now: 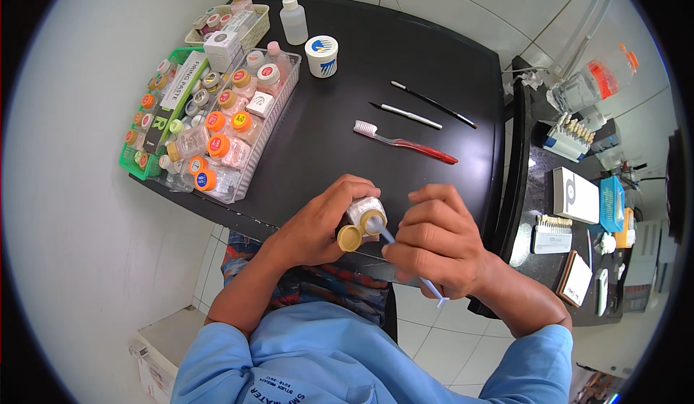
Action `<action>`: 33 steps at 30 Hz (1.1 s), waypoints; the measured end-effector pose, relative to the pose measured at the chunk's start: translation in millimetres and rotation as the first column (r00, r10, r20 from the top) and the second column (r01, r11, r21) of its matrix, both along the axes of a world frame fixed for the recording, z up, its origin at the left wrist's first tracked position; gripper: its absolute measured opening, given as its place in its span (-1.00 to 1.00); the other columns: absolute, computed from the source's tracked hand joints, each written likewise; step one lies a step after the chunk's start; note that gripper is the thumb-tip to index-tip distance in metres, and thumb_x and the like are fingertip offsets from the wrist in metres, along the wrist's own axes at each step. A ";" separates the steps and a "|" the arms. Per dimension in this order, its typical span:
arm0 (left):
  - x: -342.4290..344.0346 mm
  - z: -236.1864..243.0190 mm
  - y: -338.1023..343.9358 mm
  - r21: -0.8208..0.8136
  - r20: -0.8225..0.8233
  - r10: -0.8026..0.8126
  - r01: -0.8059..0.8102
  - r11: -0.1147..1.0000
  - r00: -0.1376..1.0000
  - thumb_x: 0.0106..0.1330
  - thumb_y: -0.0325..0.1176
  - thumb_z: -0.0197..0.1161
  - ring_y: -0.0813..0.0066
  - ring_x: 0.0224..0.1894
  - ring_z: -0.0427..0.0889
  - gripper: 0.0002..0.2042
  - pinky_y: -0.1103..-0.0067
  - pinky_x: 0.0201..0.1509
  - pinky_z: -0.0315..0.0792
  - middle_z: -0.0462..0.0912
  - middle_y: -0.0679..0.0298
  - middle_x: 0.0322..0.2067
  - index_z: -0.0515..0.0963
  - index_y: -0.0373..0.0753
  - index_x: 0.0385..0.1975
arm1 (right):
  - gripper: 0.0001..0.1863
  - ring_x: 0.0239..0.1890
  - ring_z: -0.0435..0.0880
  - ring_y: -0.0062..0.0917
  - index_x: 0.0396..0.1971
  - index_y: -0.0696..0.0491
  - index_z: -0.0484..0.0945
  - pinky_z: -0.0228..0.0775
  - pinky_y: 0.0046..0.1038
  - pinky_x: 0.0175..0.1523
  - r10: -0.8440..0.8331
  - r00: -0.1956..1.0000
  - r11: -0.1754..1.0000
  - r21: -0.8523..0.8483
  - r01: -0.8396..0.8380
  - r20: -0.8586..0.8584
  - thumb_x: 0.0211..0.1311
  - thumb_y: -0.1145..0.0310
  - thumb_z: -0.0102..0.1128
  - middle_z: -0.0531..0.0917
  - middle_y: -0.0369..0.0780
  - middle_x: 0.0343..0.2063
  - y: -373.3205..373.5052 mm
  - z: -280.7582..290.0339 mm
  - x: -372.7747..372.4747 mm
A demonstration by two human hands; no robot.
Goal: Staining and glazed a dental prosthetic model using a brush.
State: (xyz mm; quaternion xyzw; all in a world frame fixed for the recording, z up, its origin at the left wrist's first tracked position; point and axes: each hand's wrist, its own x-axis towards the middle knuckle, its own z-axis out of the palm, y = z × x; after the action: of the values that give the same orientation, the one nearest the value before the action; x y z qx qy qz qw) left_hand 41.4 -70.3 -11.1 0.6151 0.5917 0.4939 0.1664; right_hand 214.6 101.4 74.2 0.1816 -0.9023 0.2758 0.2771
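— Near the tabletop's point(405, 71) front edge, at about six o'clock, what do the hands have?

— From the head view, the left hand point(318, 223) has its grip wrapped around a small clear jar point(363, 209), tilted toward the right. Its mustard-yellow flip cap point(350, 238) hangs open just below the mouth. The right hand point(434, 241) pinches a thin pale-blue spatula point(405, 259), grip narrow and closed on the handle, and the rounded tip sits at the jar's mouth. What is inside the jar I cannot tell.

— And the packages?

— At ten o'clock stands a clear plastic tray point(278, 104) packed with small bottles, most with orange caps, a few pink or yellow, each with a round label on top. A small white square box lies among them. Touching its left side is a green basket point(134, 165) holding more little jars with orange, green and white lids, plus a long white flat packet and a dark one. Behind them, at eleven o'clock, a cream basket point(253, 32) carries white boxes and capped jars.

— Anything loose?

— At twelve o'clock a white squeeze bottle point(293, 19) with a nozzle, and just beside it a white tub point(322, 56) whose lid bears a blue mark. At one o'clock lie two slim brushes point(426, 108) and a red-handled toothbrush point(405, 142), well apart from the hands.
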 end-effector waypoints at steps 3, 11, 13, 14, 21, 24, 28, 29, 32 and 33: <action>0.2 -1.0 0.0 -0.003 -0.006 0.000 0.000 1.000 1.000 0.13 -0.52 0.62 -0.03 0.15 0.70 -0.34 0.27 0.20 0.61 0.63 0.00 0.15 0.46 -0.27 0.25 | -0.80 -0.23 0.62 -0.37 -0.33 0.03 0.67 0.48 -0.07 0.20 -0.028 1.000 0.997 0.069 0.028 0.000 0.11 0.30 0.49 0.58 -0.30 -0.39 -1.2 -1.1 -0.8; 0.4 -1.2 1.8 0.008 -0.013 0.024 -0.024 1.000 1.000 0.12 -0.55 0.60 0.02 0.13 0.69 -0.35 0.30 0.18 0.60 0.61 0.00 0.14 0.46 -0.27 0.24 | -0.77 -0.20 0.65 -0.37 -0.26 0.05 0.71 0.49 -0.06 0.24 -0.050 0.997 0.997 0.068 0.045 0.066 0.11 0.33 0.52 0.62 -0.29 -0.37 0.5 0.8 1.5; 1.4 -0.5 -1.2 0.007 0.071 0.034 -0.035 0.999 0.997 0.12 -0.54 0.61 0.04 0.14 0.69 -0.37 0.30 0.19 0.59 0.60 0.00 0.14 0.48 -0.28 0.22 | -0.75 -0.17 0.66 -0.37 -0.23 0.06 0.71 0.48 -0.05 0.26 0.016 0.999 0.999 -0.049 -0.014 0.039 0.10 0.35 0.53 0.65 -0.29 -0.35 1.3 2.6 3.1; 0.7 -1.0 -1.9 0.005 0.070 0.042 -0.042 0.999 0.997 0.12 -0.54 0.61 0.04 0.14 0.69 -0.37 0.30 0.19 0.59 0.60 0.00 0.14 0.48 -0.28 0.22 | -0.75 -0.17 0.66 -0.37 -0.23 0.06 0.71 0.48 -0.05 0.26 0.023 0.999 0.998 -0.051 -0.021 0.037 0.10 0.35 0.53 0.65 -0.29 -0.35 0.9 2.0 1.7; 2.4 -8.8 -0.4 -0.011 0.150 0.104 -0.103 0.995 0.983 0.16 -0.49 0.66 0.21 0.09 0.74 -0.36 0.38 0.16 0.62 0.65 -0.01 0.10 0.30 -0.22 0.10 | -0.71 -0.09 0.68 -0.36 -0.15 0.05 0.74 0.43 0.03 0.31 0.010 0.995 1.000 -0.017 -0.008 0.100 0.13 0.31 0.54 0.70 -0.29 -0.28 1.6 -0.1 0.2; 3.9 -11.4 -2.4 -0.067 0.222 0.158 -0.147 0.987 0.962 0.15 -0.48 0.67 0.24 0.03 0.75 -0.35 0.40 0.14 0.62 0.68 0.03 0.02 0.26 -0.19 0.04 | -0.69 -0.07 0.68 -0.34 -0.12 0.04 0.75 0.43 0.03 0.31 0.005 0.994 1.000 -0.015 -0.003 0.107 0.12 0.31 0.54 0.71 -0.30 -0.27 2.3 0.5 0.5; 1.4 -10.1 -3.2 -0.038 0.222 0.116 -0.110 0.993 0.968 0.11 -0.52 0.65 0.20 0.00 0.70 -0.32 0.39 0.15 0.58 0.64 0.05 -0.02 0.32 -0.22 0.16 | -0.67 -0.06 0.68 -0.34 -0.13 0.04 0.75 0.43 0.03 0.30 -0.043 0.994 0.999 0.028 0.041 0.101 0.10 0.30 0.55 0.72 -0.30 -0.27 1.6 2.7 1.5; 0.9 -7.0 -2.8 -0.035 0.223 0.116 -0.111 0.993 0.968 0.11 -0.52 0.65 0.20 0.00 0.70 -0.32 0.39 0.15 0.58 0.64 0.05 -0.02 0.32 -0.22 0.16 | -0.67 -0.06 0.68 -0.34 -0.13 0.04 0.75 0.43 0.03 0.30 -0.042 0.994 0.999 0.031 0.039 0.101 0.10 0.30 0.55 0.72 -0.30 -0.27 2.2 2.2 1.1; -1.4 7.5 0.0 0.026 0.045 0.060 -0.061 0.998 0.997 0.08 -0.55 0.62 0.14 0.06 0.63 -0.23 0.35 0.22 0.52 0.56 0.03 0.05 0.37 -0.26 0.33 | -0.68 -0.08 0.67 -0.34 -0.14 0.04 0.75 0.45 0.01 0.25 -0.065 0.996 0.997 0.042 0.062 0.055 0.07 0.32 0.56 0.72 -0.30 -0.27 4.0 1.4 -0.7; -1.3 5.8 -1.6 0.026 0.039 0.058 -0.059 0.998 0.998 0.08 -0.55 0.60 0.11 0.11 0.61 -0.20 0.33 0.26 0.50 0.53 0.02 0.09 0.38 -0.25 0.39 | -0.68 -0.09 0.67 -0.34 -0.15 0.04 0.75 0.45 -0.01 0.23 -0.084 0.994 0.995 0.066 0.080 0.071 0.06 0.34 0.56 0.72 -0.30 -0.27 2.9 3.8 0.1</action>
State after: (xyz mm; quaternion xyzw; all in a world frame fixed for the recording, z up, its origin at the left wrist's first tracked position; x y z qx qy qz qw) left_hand 40.1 -71.9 -5.2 0.5900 0.5996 0.5181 0.1548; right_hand 214.7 104.3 78.1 0.1429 -0.9268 0.2422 0.2491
